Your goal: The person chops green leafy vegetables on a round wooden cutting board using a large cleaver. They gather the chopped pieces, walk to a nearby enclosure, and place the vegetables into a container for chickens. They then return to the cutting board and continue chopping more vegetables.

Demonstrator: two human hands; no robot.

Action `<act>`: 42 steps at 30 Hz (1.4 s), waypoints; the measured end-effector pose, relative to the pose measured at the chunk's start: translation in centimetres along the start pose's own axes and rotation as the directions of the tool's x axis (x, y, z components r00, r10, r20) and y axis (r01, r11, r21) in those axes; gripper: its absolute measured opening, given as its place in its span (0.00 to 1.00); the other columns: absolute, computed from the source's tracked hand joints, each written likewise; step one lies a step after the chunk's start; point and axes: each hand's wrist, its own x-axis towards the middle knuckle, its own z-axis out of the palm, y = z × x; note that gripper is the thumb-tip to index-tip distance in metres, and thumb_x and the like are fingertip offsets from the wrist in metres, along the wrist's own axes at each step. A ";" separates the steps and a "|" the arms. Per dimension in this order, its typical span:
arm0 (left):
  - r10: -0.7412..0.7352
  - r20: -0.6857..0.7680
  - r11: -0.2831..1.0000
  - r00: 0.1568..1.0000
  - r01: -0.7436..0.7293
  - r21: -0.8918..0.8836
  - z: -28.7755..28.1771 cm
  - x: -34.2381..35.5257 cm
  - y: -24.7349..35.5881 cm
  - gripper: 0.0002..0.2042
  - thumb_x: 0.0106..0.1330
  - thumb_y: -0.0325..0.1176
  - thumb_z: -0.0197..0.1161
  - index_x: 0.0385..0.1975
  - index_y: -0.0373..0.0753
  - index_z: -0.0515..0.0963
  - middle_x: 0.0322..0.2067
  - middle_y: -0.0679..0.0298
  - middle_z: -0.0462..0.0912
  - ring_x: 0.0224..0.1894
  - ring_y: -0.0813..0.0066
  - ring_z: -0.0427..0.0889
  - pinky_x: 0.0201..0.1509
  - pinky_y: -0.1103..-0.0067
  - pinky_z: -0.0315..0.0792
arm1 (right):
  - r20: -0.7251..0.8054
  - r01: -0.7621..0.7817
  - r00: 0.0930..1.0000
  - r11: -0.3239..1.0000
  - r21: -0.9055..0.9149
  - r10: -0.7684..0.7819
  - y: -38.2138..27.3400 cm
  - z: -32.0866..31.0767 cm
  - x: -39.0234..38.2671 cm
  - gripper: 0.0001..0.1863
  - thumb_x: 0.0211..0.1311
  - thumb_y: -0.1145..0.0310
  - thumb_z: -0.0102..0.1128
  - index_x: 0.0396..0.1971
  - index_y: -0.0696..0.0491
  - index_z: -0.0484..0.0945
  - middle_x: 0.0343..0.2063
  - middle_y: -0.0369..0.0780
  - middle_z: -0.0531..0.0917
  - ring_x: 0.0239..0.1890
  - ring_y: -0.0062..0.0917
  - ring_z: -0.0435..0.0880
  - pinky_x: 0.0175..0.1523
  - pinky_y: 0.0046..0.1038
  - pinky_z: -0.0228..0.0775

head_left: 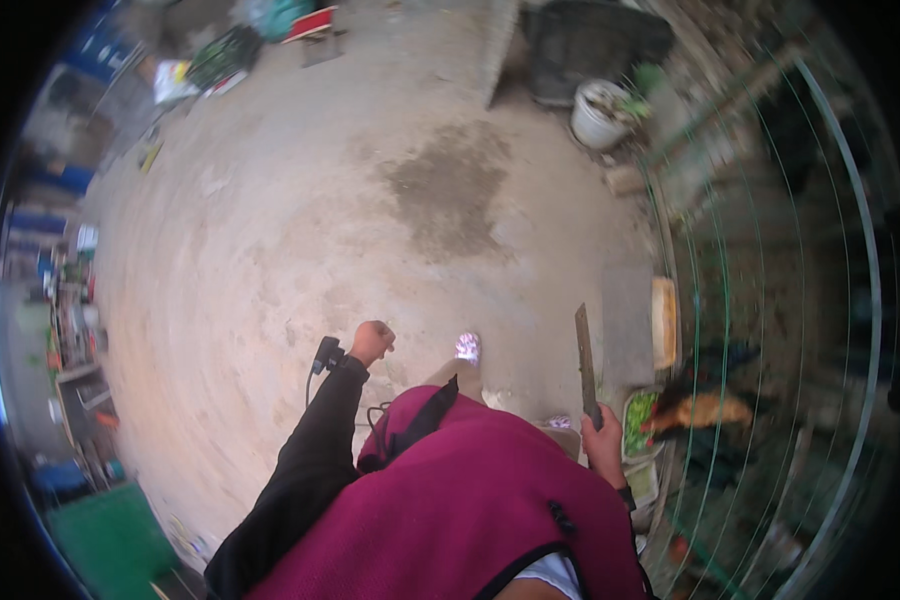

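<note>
My right hand (602, 447) is closed round the dark handle of a long knife (584, 355), its worn blade pointing away from me. Just right of that hand is a tray of chopped greens (638, 424) by the wire fence, with a second pale container (641, 484) nearer me. Out in front to the left, my left hand (372, 343) is curled into a loose fist, and nothing shows in it. A small black device (326, 354) with a cable sits at that wrist.
Along the right runs a green wire fence (715, 300), with a brown chicken (705, 411) behind it. A white bucket (599, 128) of plant scraps stands at the far right, near a dark tub (595, 45). Bags (223, 57) lie far left; a wet patch (448, 190) darkens the concrete floor.
</note>
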 end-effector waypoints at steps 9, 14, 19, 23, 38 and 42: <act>-0.124 -0.351 0.975 0.928 0.048 -0.217 -5.4 3.7 -8.3 0.11 0.62 0.34 0.61 0.28 0.31 0.83 0.21 0.53 0.84 0.22 0.65 0.86 0.31 0.70 0.80 | 0.256 0.007 0.966 0.990 -0.138 0.029 -11.3 4.5 18.6 0.23 0.59 0.70 0.65 0.53 0.63 0.77 0.42 0.51 0.85 0.46 0.36 0.86 0.52 0.33 0.76; -0.092 -0.533 0.996 0.841 0.074 -0.055 -7.9 4.9 -10.0 0.14 0.61 0.40 0.63 0.29 0.32 0.84 0.24 0.49 0.85 0.30 0.60 0.87 0.39 0.67 0.78 | 0.341 0.402 0.885 0.889 -0.218 -0.316 -19.2 9.2 30.4 0.19 0.59 0.69 0.65 0.48 0.61 0.77 0.29 0.43 0.81 0.32 0.27 0.82 0.38 0.30 0.74; -0.464 -0.427 0.798 0.776 0.157 -0.581 -9.0 3.3 -9.0 0.11 0.63 0.35 0.65 0.29 0.31 0.84 0.24 0.60 0.86 0.27 0.74 0.84 0.34 0.75 0.76 | 0.553 0.449 0.784 0.872 -0.194 -0.281 -28.1 18.2 40.4 0.15 0.59 0.68 0.64 0.43 0.59 0.78 0.24 0.41 0.78 0.27 0.26 0.78 0.35 0.32 0.73; -0.574 -0.357 0.679 0.737 0.184 -0.711 -9.3 3.8 -9.4 0.09 0.62 0.32 0.65 0.30 0.31 0.84 0.24 0.60 0.86 0.26 0.73 0.85 0.31 0.78 0.77 | 0.693 0.503 0.673 0.847 -0.171 -0.260 -36.1 26.7 45.6 0.17 0.59 0.65 0.65 0.44 0.60 0.78 0.30 0.46 0.80 0.32 0.33 0.80 0.40 0.34 0.74; -0.348 -0.633 0.930 0.692 0.169 -0.327 -46.1 29.5 -18.6 0.15 0.62 0.43 0.62 0.26 0.37 0.84 0.24 0.52 0.85 0.31 0.56 0.86 0.37 0.65 0.77 | 0.614 0.434 0.768 0.852 -0.293 -0.180 -48.7 50.6 60.4 0.20 0.62 0.68 0.63 0.51 0.62 0.75 0.23 0.39 0.77 0.20 0.24 0.74 0.24 0.28 0.66; -0.195 -0.641 0.951 0.742 -0.017 -0.309 -56.9 38.6 -13.6 0.11 0.62 0.36 0.61 0.33 0.35 0.83 0.29 0.49 0.85 0.34 0.48 0.85 0.40 0.63 0.78 | 0.618 0.429 0.776 0.824 -0.371 -0.126 -52.5 56.2 65.0 0.13 0.60 0.69 0.62 0.41 0.61 0.77 0.21 0.39 0.77 0.20 0.24 0.75 0.24 0.29 0.65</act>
